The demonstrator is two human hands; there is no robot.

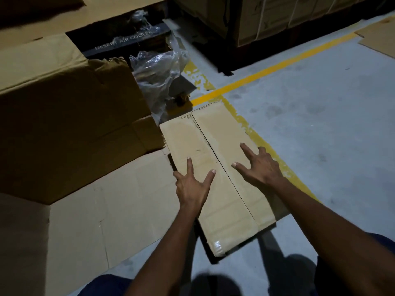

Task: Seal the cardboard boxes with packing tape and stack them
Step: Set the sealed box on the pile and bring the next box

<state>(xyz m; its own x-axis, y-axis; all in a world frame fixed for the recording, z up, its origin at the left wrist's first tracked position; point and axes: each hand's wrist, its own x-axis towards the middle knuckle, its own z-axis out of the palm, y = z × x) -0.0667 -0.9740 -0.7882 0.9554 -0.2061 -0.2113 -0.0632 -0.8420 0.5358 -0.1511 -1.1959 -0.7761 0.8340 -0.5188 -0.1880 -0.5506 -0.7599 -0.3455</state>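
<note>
Your left hand (192,186) and right hand (259,167) lie flat, fingers spread, pressing down the flaps of the cardboard box (226,129); its centre seam (210,144) looks untaped, so tape it next.

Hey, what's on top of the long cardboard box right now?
Both hands rest spread on the cardboard box: left hand left of the centre seam, right hand right of it. Closed, it hides whatever is inside.
</note>
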